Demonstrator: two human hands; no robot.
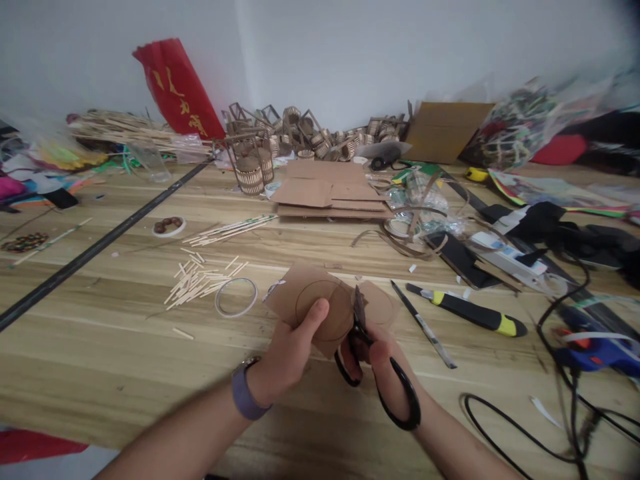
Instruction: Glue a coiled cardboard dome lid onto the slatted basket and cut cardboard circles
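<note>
My left hand [290, 347] grips a piece of brown cardboard [287, 293] with a circle drawn on it, the thumb pressed on top inside the line. In my right hand [385, 363] are black-handled scissors [359, 317], fingers through the loops. The blades meet the cardboard's right edge, close to the drawn circle. Behind them on the table lies another cardboard piece [379, 303], also marked with a curved line. To the right rest a pencil-like dark stick [423, 323] and a black and yellow utility knife [467, 312].
Left of my hands lie a tape ring [236, 297] and several short wooden sticks [197, 280]. Stacked cardboard [330, 193] and small stick-sided buckets [249, 175] stand at the back. A blue glue gun [597, 350] and its black cable [500, 427] occupy the right.
</note>
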